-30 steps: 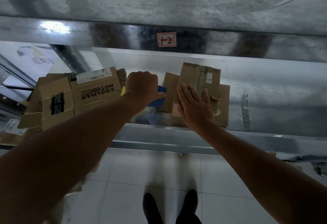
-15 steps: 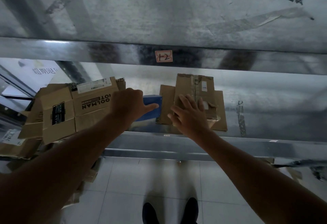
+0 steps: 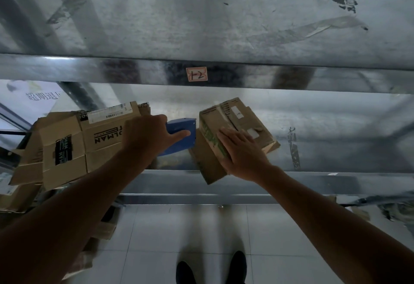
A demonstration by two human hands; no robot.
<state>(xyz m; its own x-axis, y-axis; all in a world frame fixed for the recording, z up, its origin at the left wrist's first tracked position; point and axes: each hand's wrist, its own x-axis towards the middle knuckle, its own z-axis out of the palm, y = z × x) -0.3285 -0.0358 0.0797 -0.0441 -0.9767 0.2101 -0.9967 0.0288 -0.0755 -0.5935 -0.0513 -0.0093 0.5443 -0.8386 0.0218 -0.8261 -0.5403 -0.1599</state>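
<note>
One scuffed metal shelf [image 3: 336,131] (tiled floor [image 3: 156,227] below) bears the tilted carton [image 3: 208,122].

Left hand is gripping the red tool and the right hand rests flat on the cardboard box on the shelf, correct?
Not quite. The left hand grips a blue tool, not a red one, as the head view shows. The right hand does rest flat on the cardboard box on the shelf.

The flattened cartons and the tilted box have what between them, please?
In the head view, the left hand gripping a blue tool lies there.
</note>
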